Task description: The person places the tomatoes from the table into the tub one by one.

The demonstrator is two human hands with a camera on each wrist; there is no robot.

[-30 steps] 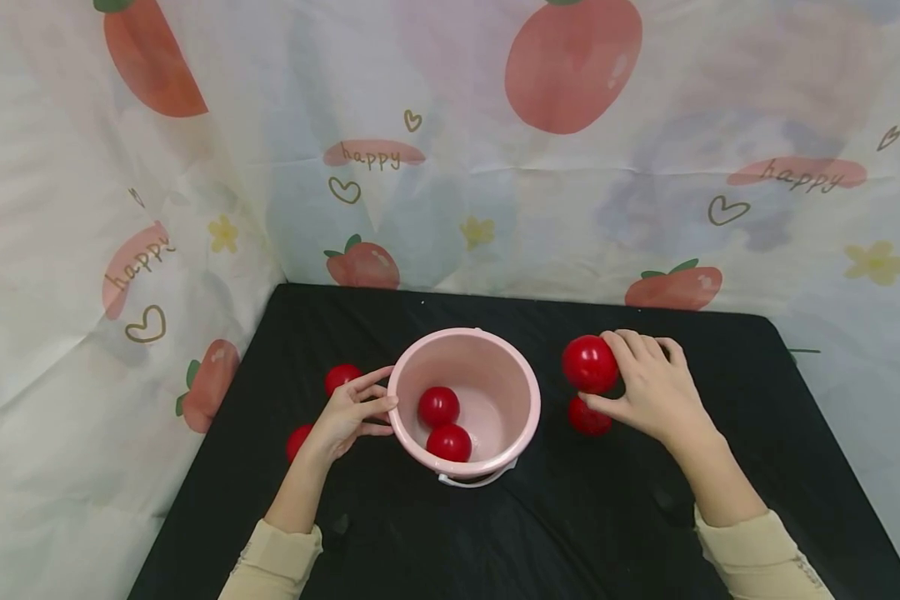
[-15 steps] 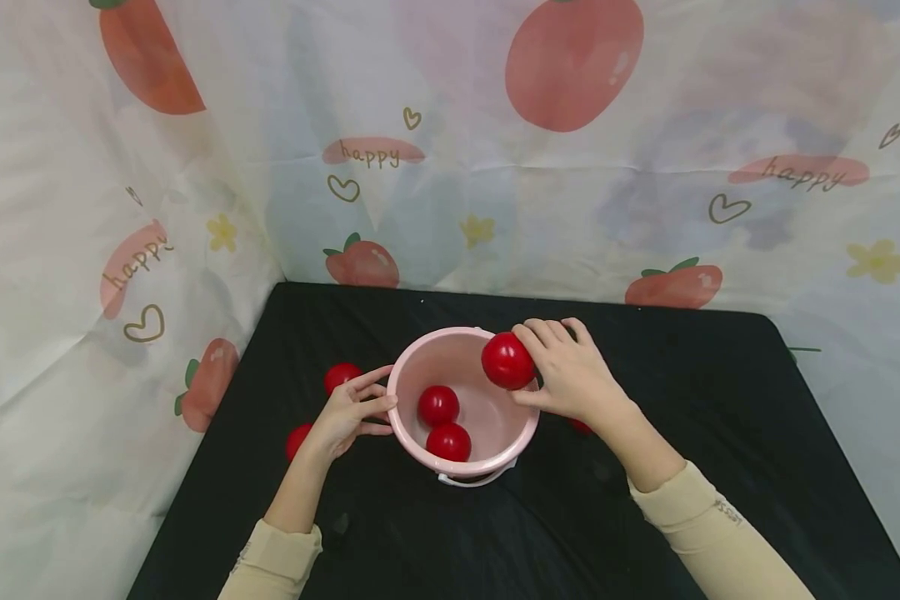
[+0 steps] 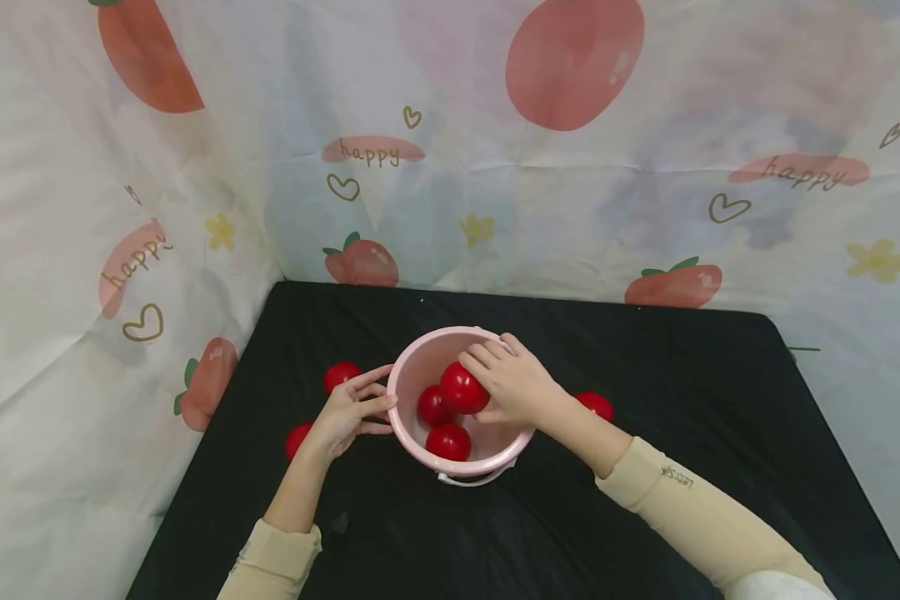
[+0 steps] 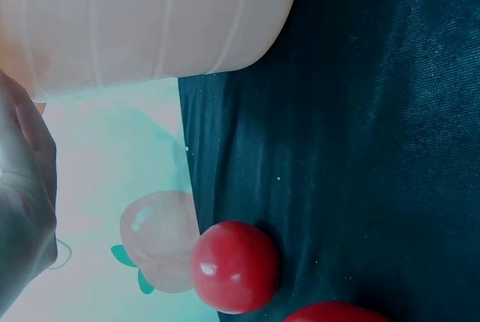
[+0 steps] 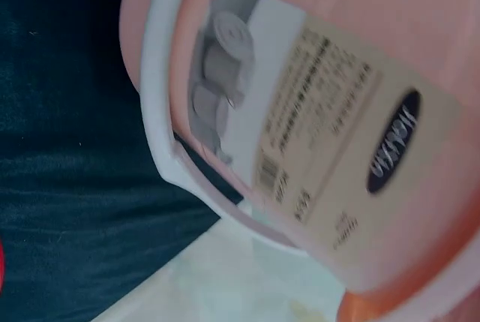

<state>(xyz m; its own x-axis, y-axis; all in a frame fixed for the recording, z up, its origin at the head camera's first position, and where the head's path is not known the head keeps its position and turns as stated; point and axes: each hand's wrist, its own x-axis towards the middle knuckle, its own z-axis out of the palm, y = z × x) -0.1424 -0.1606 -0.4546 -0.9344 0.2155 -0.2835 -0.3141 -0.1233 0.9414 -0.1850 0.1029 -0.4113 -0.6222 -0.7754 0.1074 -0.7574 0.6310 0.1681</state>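
Observation:
A pink bucket (image 3: 521, 442) stands on the black-covered table with two red balls (image 3: 448, 442) at its bottom. My left hand (image 3: 345, 417) holds the bucket at its left rim, thumb on the rim and fingers against the outer wall. Inside the mouth, my right hand (image 3: 513, 379) grips another red ball (image 3: 464, 387), which overlaps one of the lower balls in the head view. The right wrist view shows the bucket's printed label (image 5: 330, 127) and white handle (image 5: 157, 74); the right hand is out of that view.
Left of the bucket lie two more red balls, one farther back (image 3: 341, 377) and one nearer (image 3: 297, 440), partly behind the left hand. Another red ball (image 3: 595, 405) lies to the right, under the right forearm. A printed curtain (image 3: 450, 192) borders the table (image 3: 450, 550).
My right hand has carried its red ball leftward from beside the bucket, over the rim and into the mouth. My left hand and the bucket have stayed in place.

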